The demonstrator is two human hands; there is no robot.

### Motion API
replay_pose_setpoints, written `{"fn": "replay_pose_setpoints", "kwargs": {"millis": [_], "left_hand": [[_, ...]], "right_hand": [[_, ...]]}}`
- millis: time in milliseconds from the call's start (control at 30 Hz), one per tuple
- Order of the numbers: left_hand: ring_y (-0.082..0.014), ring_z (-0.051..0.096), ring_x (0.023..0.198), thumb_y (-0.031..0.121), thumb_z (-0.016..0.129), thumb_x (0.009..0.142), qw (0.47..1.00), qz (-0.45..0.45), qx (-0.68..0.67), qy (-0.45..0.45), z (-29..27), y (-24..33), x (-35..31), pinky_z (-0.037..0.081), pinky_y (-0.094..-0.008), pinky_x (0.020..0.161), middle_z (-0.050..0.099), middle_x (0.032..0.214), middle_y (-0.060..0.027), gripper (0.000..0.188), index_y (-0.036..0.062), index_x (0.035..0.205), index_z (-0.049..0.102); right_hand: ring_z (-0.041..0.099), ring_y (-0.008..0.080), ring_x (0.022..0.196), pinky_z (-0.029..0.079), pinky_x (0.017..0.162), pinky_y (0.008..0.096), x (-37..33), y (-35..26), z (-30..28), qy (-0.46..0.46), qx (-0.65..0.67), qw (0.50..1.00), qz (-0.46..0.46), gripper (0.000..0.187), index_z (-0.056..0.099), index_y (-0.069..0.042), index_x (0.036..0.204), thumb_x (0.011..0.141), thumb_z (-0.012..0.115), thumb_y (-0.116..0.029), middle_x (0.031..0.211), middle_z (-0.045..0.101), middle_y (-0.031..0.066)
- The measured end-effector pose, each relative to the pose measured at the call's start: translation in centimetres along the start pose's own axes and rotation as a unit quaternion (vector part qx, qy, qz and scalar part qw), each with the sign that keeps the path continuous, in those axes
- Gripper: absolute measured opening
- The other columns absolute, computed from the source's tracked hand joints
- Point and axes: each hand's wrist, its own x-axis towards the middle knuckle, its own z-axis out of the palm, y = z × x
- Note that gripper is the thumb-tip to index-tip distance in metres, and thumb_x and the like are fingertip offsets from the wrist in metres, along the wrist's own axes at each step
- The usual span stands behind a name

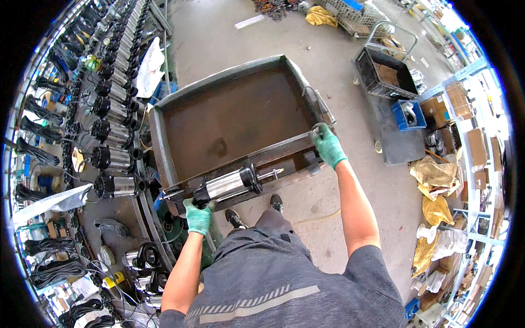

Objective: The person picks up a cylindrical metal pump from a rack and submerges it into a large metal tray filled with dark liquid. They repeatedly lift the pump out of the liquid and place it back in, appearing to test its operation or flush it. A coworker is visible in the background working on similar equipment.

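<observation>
In front of me stands a wide metal tank (pixel 153 127) with murky brown liquid in it. Across its near edge lies a motor (pixel 225 186), a shiny steel cylinder with black end caps and a thin shaft pointing right. My left hand (pixel 198 217), in a green glove, is closed around the motor's left black end; part of its fingers is hidden under the cap. My right hand (pixel 330 145), also gloved in green, has its fingers curled over the tank's near right corner. Bent metal rods (pixel 319 103) stand on the rim just beyond it.
To my left runs a long row of similar steel motors (pixel 116 186) beside coiled black cables (pixel 41 153). On the right are a flat cart (pixel 402 150) with a black crate (pixel 383 82) and a blue bin (pixel 407 116), then blue shelving (pixel 481 238) with cartons. Yellow sacks (pixel 437 210) lie along it.
</observation>
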Motion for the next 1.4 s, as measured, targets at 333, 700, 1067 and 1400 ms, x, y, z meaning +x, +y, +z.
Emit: {"fn": "replay_pose_setpoints", "kwargs": {"millis": [333, 700, 1067, 1400], "left_hand": [[-0.0237, 0.063, 0.093, 0.026, 0.092, 0.076, 0.999, -0.018, 0.028, -0.030, -0.4, -0.5, 0.8, 0.052, -0.0362, 0.088, 0.067, 0.105, -0.0141, 0.069, -0.0030, 0.117, 0.046], [-0.0272, 0.066, 0.094, 0.031, 0.094, 0.073, 0.997, -0.027, 0.066, -0.009, -0.7, 1.4, 0.6, 0.052, -0.0371, 0.089, 0.069, 0.105, -0.0168, 0.073, -0.0040, 0.119, 0.049], [-0.0244, 0.066, 0.094, 0.024, 0.092, 0.076, 0.997, -0.040, 0.064, -0.002, -0.6, 2.0, 0.5, 0.052, -0.0354, 0.089, 0.069, 0.106, -0.0156, 0.063, -0.0024, 0.115, 0.050], [-0.0228, 0.063, 0.096, 0.024, 0.091, 0.077, 0.999, -0.031, 0.036, -0.011, -0.2, 0.6, 0.5, 0.051, -0.0354, 0.092, 0.068, 0.110, -0.0137, 0.065, -0.0013, 0.119, 0.049]], "right_hand": [[0.047, 0.0107, 0.052, 0.036, 0.046, 0.0293, -7.7, -5.3, 7.3, -0.141, 0.276, 0.928, 0.207, 0.020, 0.066, -0.012, 0.081, 0.094, 0.053, -0.018, 0.066, 0.055, -0.0013], [0.043, 0.0113, 0.046, 0.030, 0.041, 0.0283, -7.1, -4.2, 9.3, -0.137, 0.264, 0.925, 0.235, 0.023, 0.064, -0.015, 0.078, 0.094, 0.050, -0.023, 0.061, 0.052, -0.0001], [0.040, 0.0129, 0.041, 0.028, 0.038, 0.0308, -7.1, -4.7, 10.0, -0.105, 0.253, 0.939, 0.207, 0.023, 0.066, -0.012, 0.076, 0.092, 0.050, -0.019, 0.057, 0.050, 0.0015], [0.047, 0.0136, 0.053, 0.037, 0.045, 0.0313, -7.2, -4.5, 9.1, -0.143, 0.263, 0.924, 0.238, 0.021, 0.066, -0.012, 0.082, 0.095, 0.050, -0.018, 0.063, 0.052, 0.0011]]}}
